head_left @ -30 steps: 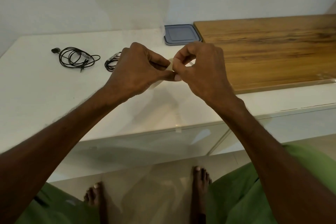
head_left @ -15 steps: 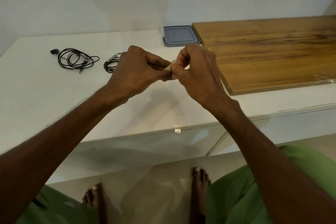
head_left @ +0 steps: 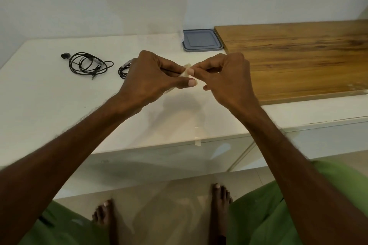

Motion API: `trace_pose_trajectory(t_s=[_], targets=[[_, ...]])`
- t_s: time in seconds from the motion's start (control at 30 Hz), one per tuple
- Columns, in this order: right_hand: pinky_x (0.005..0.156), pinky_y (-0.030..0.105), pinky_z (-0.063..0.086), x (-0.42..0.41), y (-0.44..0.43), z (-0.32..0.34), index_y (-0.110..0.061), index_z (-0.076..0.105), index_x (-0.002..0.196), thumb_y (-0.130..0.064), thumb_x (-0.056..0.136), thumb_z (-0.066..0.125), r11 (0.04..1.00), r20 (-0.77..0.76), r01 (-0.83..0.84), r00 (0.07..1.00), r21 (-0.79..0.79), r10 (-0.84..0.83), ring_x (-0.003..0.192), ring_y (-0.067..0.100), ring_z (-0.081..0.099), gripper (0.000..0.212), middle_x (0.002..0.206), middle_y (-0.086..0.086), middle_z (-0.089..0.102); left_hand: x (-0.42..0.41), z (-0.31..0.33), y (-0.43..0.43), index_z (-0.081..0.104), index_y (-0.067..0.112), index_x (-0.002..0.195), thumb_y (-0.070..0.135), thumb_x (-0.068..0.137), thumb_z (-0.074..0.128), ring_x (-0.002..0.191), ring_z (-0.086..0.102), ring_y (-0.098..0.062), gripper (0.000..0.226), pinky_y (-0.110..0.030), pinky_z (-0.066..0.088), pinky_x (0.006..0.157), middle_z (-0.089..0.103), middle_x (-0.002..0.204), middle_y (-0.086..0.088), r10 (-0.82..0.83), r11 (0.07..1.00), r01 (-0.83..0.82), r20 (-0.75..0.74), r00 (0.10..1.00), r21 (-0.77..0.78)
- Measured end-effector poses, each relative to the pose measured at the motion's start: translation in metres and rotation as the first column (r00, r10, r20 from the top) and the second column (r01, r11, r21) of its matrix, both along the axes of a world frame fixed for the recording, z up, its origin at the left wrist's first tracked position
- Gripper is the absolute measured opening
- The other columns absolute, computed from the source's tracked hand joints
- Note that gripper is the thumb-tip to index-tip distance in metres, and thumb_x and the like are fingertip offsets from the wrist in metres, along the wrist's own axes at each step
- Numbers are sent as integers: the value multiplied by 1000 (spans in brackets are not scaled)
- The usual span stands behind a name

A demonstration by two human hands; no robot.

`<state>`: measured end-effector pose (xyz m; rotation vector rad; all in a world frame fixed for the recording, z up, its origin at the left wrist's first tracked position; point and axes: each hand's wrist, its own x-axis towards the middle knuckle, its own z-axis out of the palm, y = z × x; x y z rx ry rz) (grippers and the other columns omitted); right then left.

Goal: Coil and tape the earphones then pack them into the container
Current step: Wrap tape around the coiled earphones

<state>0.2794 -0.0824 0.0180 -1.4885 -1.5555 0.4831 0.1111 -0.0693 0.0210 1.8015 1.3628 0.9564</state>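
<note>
Left hand [head_left: 151, 77] and right hand [head_left: 225, 79] are both up over the glossy white worktop [head_left: 49, 105], each pinching the same bit of pale translucent tape [head_left: 186, 69]. The black coiled earphones [head_left: 87, 63] sit on the worktop at 9 o'clock from the hands, and the grey square lidded container [head_left: 201, 42] is at 1 o'clock.

Soft, even daylight fills the scene. The glossy white worktop [head_left: 49, 105] carries faint shadows and pale reflections below the hands. Wide-angle bending curves the edges; focus is slightly soft throughout.
</note>
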Motion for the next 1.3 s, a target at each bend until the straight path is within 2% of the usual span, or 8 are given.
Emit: trace_pose_trajectory(t_s=[0.27,0.43,0.63,0.73,0.93,1.1,1.2,1.3], targets=[[71,16,52,-1,3,-2,-16,78,97,-27,88,70,997,110,36,993,75,-44,69,7,62,16,83,-7,69,5,1,-1,80,24,91,43,60,89,71,73,-5,37,-20,55,67,77,74,10,14,1000,-14,-4,1000,0],[77,24,53,1,2,-3,-17,74,88,-29,87,68,992,273,6,961,124,-40,76,9,61,13,82,-6,67,7,1,-5,81,23,95,42,61,89,74,72,-1,40,-14,51,65,77,81,11,-7,1000,8,-56,998,19],[76,30,52,1,2,-8,-11,66,90,-26,88,65,992,370,-24,929,120,-22,80,13,57,15,89,3,65,12,1,-9,79,17,102,39,64,88,83,73,-7,44,-33,59,85,78,90,3,-4,1000,4,-62,998,4],[76,31,51,3,3,-9,-9,63,92,-25,90,62,995,369,10,928,98,-45,80,15,57,16,90,5,63,11,0,-8,79,18,102,37,63,88,83,74,-7,44,-34,59,86,78,88,3,-11,1000,11,-13,1000,-26],[71,31,60,5,2,-2,-15,71,91,-25,90,68,999,74,24,997,22,-25,74,10,65,10,82,-8,65,6,-4,-2,79,28,91,40,63,88,72,72,0,32,-8,49,60,76,71,12,-15,999,18,78,997,-46],[63,32,62,5,-1,2,-14,78,99,-30,80,77,999,-110,-32,993,-34,28,74,15,71,25,89,-3,74,1,-4,1,80,20,95,39,64,88,76,74,-9,37,-23,54,73,78,77,1,-53,996,64,153,987,-68],[66,34,62,7,1,2,-12,78,101,-24,83,76,999,-139,-3,990,-35,-2,74,16,71,21,90,3,74,0,-4,1,79,17,97,39,63,87,75,73,-11,41,-26,54,74,78,78,-1,-66,993,82,176,982,-81],[69,29,61,5,1,0,-12,78,97,-23,86,73,999,-81,25,996,30,-22,69,11,67,16,78,-7,69,1,-3,0,79,16,97,38,65,86,75,73,-11,39,-27,56,76,78,77,0,-70,994,82,166,984,-69]])
